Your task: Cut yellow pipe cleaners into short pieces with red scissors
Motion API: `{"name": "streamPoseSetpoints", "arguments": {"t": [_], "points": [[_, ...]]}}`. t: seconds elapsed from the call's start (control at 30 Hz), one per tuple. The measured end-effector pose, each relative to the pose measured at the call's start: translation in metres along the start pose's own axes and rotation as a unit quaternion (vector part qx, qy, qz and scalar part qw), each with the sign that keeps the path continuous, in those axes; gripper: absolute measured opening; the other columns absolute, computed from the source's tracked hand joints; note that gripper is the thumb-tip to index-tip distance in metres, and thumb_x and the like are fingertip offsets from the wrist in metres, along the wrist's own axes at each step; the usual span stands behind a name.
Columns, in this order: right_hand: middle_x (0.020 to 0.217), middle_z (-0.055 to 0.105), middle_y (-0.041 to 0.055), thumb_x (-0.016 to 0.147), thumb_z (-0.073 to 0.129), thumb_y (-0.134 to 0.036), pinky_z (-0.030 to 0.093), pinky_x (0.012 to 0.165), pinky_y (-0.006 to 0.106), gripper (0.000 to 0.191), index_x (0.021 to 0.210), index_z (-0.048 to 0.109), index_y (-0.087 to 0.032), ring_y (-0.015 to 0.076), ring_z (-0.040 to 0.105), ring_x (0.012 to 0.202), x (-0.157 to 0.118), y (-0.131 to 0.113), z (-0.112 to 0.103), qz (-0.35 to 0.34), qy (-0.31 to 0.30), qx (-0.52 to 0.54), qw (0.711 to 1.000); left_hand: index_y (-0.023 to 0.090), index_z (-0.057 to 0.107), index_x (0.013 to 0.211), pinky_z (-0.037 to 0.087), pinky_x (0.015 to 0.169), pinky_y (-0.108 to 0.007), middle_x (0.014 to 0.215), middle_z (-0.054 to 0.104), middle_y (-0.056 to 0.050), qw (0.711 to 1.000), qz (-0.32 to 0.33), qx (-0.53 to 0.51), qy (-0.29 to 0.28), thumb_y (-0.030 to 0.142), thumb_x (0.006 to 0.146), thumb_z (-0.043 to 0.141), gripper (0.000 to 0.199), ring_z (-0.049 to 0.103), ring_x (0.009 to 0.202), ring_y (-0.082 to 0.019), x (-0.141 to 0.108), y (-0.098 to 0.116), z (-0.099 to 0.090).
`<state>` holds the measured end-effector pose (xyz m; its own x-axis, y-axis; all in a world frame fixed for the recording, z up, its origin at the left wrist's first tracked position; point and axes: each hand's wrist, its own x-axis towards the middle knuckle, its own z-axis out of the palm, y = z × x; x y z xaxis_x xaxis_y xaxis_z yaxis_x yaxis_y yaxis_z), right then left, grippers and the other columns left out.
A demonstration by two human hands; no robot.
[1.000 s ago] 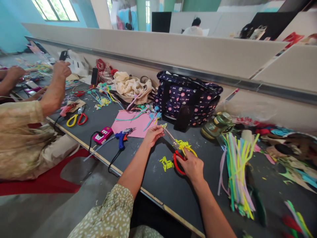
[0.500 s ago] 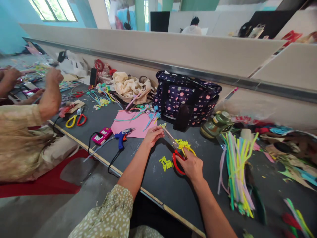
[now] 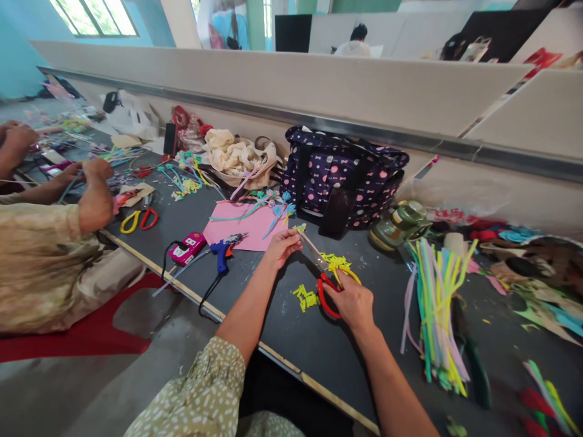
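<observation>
One small yellow-green piece (image 3: 299,228) is pinched between the thumb and fingers of the left hand (image 3: 283,247); its exact form is too small to be made out. One pair of red-and-yellow-handled scissors (image 3: 323,266) is gripped by the handles in the curled fingers of the right hand (image 3: 356,301), its tips directed toward the piece. Two heaps of short yellow bits (image 3: 306,298) are seen on the black table (image 3: 296,343), near the scissors. One blue glue gun (image 3: 221,256), one pink sheet (image 3: 243,226) and one patterned bag (image 3: 350,173) are placed beyond; one bundle of coloured stems (image 3: 439,315) is laid at right.
</observation>
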<state>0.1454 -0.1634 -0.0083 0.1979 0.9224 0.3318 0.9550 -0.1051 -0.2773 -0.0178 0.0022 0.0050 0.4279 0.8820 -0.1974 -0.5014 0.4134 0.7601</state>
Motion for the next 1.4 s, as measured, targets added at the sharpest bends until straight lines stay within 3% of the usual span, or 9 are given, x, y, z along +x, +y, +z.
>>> {"name": "streamPoseSetpoints", "arguments": {"t": [0.27, 0.47, 0.83, 1.07, 1.27, 1.4], "points": [[0.066, 0.062, 0.0005, 0.080, 0.044, -0.065, 0.027, 0.053, 0.024, 0.047, 0.083, 0.061, -0.021, 0.0135, 0.056, 0.061, 0.001, -0.001, -0.001, 0.013, -0.010, 0.010, 1.000, 0.012, 0.064, 0.078, 0.053, 0.064, -0.026, 0.063, 0.064, 0.000, 1.000, -0.005, 0.003, -0.002, 0.016, 0.058, 0.079, 0.026, 0.059, 0.056, -0.009, 0.001, -0.001, 0.000], [0.075, 0.066, 0.0023, 0.081, 0.041, -0.066, 0.028, 0.053, 0.024, 0.051, 0.092, 0.064, -0.022, 0.0142, 0.058, 0.063, 0.001, 0.000, -0.002, 0.020, -0.017, 0.014, 1.000, 0.011, 0.064, 0.080, 0.053, 0.064, -0.026, 0.066, 0.066, -0.001, 1.000, -0.009, 0.012, 0.010, 0.015, 0.059, 0.078, 0.025, 0.059, 0.056, -0.009, 0.001, -0.001, 0.000], [0.073, 0.066, 0.0020, 0.082, 0.043, -0.062, 0.028, 0.052, 0.024, 0.049, 0.100, 0.063, -0.022, 0.0134, 0.057, 0.060, 0.003, -0.001, -0.003, 0.012, -0.023, -0.015, 1.000, 0.011, 0.065, 0.080, 0.054, 0.062, -0.024, 0.066, 0.066, -0.002, 1.000, -0.018, 0.015, 0.018, 0.012, 0.060, 0.076, 0.023, 0.058, 0.054, -0.008, 0.000, 0.001, 0.000], [0.072, 0.064, 0.0002, 0.078, 0.049, -0.061, 0.026, 0.052, 0.023, 0.041, 0.085, 0.060, -0.022, 0.0138, 0.059, 0.063, 0.005, -0.008, -0.009, 0.013, -0.024, -0.034, 0.999, 0.011, 0.065, 0.078, 0.055, 0.059, -0.024, 0.064, 0.065, -0.001, 1.000, -0.018, 0.010, 0.021, 0.011, 0.059, 0.076, 0.022, 0.058, 0.054, -0.008, -0.001, 0.002, 0.003], [0.076, 0.066, 0.0012, 0.083, 0.044, -0.061, 0.028, 0.053, 0.024, 0.044, 0.096, 0.059, -0.022, 0.0140, 0.060, 0.062, 0.002, 0.000, -0.003, 0.002, -0.044, -0.027, 0.999, 0.010, 0.064, 0.079, 0.055, 0.060, -0.024, 0.066, 0.066, -0.002, 1.000, -0.025, 0.010, 0.014, 0.011, 0.060, 0.076, 0.022, 0.059, 0.054, -0.008, 0.000, -0.001, 0.002], [0.072, 0.065, 0.0012, 0.084, 0.043, -0.060, 0.028, 0.053, 0.024, 0.042, 0.093, 0.059, -0.022, 0.0148, 0.060, 0.061, 0.003, 0.001, -0.006, 0.024, -0.059, -0.023, 0.998, 0.010, 0.064, 0.081, 0.055, 0.062, -0.024, 0.070, 0.068, -0.004, 0.999, -0.028, 0.012, 0.018, 0.011, 0.061, 0.075, 0.022, 0.060, 0.054, -0.008, 0.000, 0.000, 0.002]]}}
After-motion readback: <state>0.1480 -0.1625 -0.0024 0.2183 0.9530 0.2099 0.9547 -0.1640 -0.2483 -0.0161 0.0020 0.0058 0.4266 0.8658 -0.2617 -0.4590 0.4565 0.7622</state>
